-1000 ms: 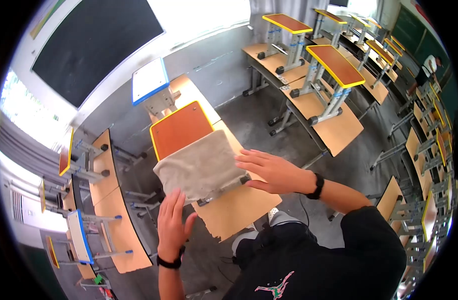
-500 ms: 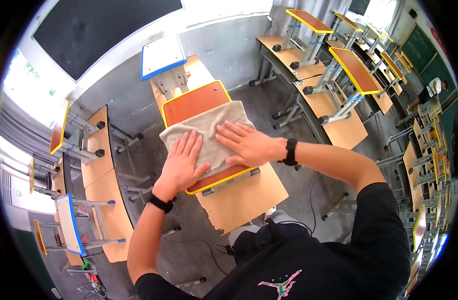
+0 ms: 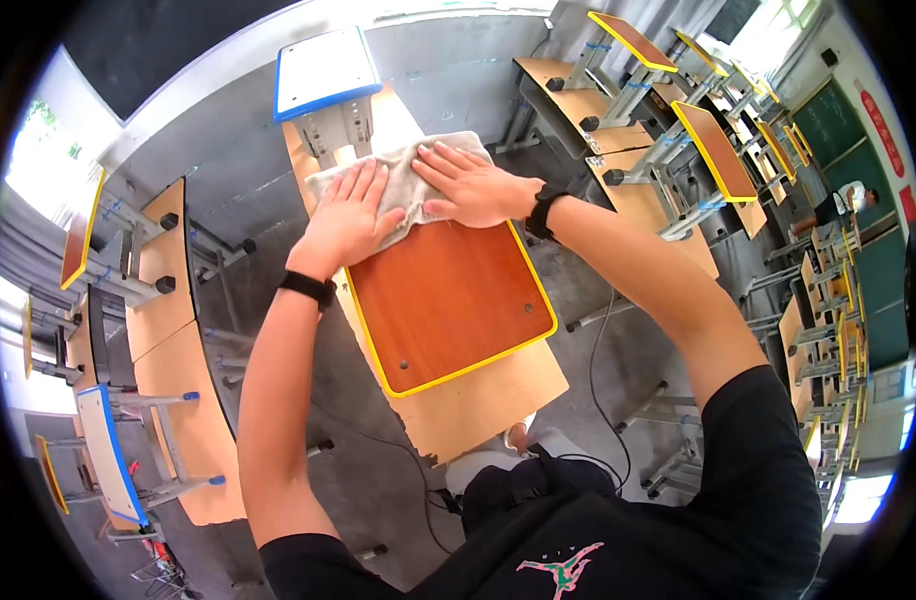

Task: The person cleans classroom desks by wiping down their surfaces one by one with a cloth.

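1. Beige cloth (image 3: 403,185) lay rumpled over the far end of a stool seat (image 3: 448,310), directly under both hands.
2. L hand (image 3: 346,220): palm down on the cloth's L part, fingers stretched out fwd, thumb off to the side; pressed flat, not clamped on anything.
3. R hand (image 3: 478,190): also palm down, on the cloth's R part, fingers straight & pointing up-L, thumb apart; likewise flat, no grip. Hands were near each other w/ a fold of cloth btwn them.
4. Seat was orange-brown w/ yellow edging; its near part showed, w/ a small round spot at each near corner. It stood above a light wood desk (image 3: 498,400), tilted a bit in view.
5. Just beyond the cloth: white-topped stool (image 3: 328,75) w/ blue edging, on the same row.
6. To the L, another desk (image 3: 183,410); to the R, a yellow-edged stool (image 3: 716,150) on a desktop.
7. Far R, well apart: another person (image 3: 846,205) in a white top, nr a green board (image 3: 828,125).
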A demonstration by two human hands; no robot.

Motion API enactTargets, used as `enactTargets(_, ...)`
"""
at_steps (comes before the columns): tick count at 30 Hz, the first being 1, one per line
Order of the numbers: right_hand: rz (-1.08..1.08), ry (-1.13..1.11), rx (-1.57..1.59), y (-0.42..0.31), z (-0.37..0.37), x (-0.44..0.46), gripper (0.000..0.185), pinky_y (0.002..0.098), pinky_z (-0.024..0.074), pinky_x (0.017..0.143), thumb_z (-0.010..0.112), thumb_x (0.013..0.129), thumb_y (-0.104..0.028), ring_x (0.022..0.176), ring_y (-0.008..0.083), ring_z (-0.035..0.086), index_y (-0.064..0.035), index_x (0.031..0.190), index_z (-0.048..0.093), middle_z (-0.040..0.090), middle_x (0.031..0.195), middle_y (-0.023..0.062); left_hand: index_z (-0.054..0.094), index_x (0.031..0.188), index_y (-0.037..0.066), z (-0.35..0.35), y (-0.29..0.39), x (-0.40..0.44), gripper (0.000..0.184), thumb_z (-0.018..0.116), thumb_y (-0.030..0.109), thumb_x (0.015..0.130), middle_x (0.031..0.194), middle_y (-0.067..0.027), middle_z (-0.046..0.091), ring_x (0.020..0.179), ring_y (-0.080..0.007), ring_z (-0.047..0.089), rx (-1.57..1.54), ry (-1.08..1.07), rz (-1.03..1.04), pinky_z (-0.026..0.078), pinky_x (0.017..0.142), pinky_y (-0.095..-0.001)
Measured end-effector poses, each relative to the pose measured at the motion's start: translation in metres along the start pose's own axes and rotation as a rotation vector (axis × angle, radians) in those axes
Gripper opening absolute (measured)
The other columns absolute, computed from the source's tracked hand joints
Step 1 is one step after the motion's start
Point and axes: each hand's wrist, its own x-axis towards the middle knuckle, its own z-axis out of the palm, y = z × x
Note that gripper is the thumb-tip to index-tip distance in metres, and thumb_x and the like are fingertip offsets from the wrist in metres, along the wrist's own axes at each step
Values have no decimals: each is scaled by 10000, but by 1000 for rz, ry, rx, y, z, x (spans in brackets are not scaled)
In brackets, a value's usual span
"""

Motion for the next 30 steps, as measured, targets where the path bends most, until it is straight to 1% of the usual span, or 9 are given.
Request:
enactTargets(6,28,55,-7,1,4,12,772,448,115,1303,308,1080,-583,1609,339,117,-66,1650,248,182,1730,160,269,1633,33,0,-2,8,754,334,545,1083,1704,-164,266,1592,-306,206,-2,14,-29,141,1296,-452)
enactTargets(8,42,75,-2,-1,7,10,755,451,133,1299,328,1077,-566,1605,343,135,-70,1643,268,208,1723,167,271,1623,9,0,2,4,719,369,480,1089,1703,-198,245,1588,-332,207,0,26,-18,154,1291,-456)
enactTargets(12,53,103,-28,-9,12,-9,737,482,167,1289,369,1073,-530,1591,383,173,-70,1641,273,228,1713,184,284,1615,0,2,15,-5,722,383,474,1080,1702,-204,244,1590,-341,202,12,36,48,156,1287,-485)
enactTargets(16,-88,103,-55,-25,13,-55,700,491,183,1285,420,1075,-449,1589,384,182,-45,1630,280,234,1709,190,295,1611,-5,-5,45,-35,714,389,464,1080,1700,-213,243,1592,-349,190,30,-7,80,159,1288,-475)
enactTargets(19,-113,100,-7,-49,13,-90,682,494,195,1281,425,1074,-427,1585,383,194,-35,1618,305,242,1705,192,331,1587,-31,-4,66,-66,696,441,421,1069,1689,-230,258,1585,-363,201,-12,16,145,152,1288,-478)
enactTargets(22,-189,166,-26,-67,25,-121,658,492,210,1275,448,1066,-407,1570,391,235,-5,1581,374,301,1680,204,338,1575,-52,-4,97,-102,695,455,403,1064,1684,-236,266,1583,-368,208,11,10,173,156,1286,-486)
enactTargets(24,-277,283,-50,-76,35,-143,618,491,248,1256,508,1040,-372,1539,394,306,4,1528,456,393,1628,206,342,1565,-71,-3,114,-125,693,450,396,1065,1685,-237,261,1584,-375,199,21,6,186,146,1288,-489)
enactTargets(28,-325,297,9,-98,34,-190,606,493,261,1250,541,1030,-359,1535,385,310,-3,1516,469,405,1616,193,379,1538,-79,-5,153,-168,693,490,399,1049,1667,-237,299,1567,-382,236,-38,7,182,164,1283,-503)
enactTargets(30,-342,274,27,-109,28,-207,605,495,261,1250,554,1030,-353,1538,383,303,-5,1517,466,402,1616,188,401,1522,-74,-6,171,-186,667,527,366,1037,1647,-222,346,1554,-370,269,-68,81,178,191,1276,-507)
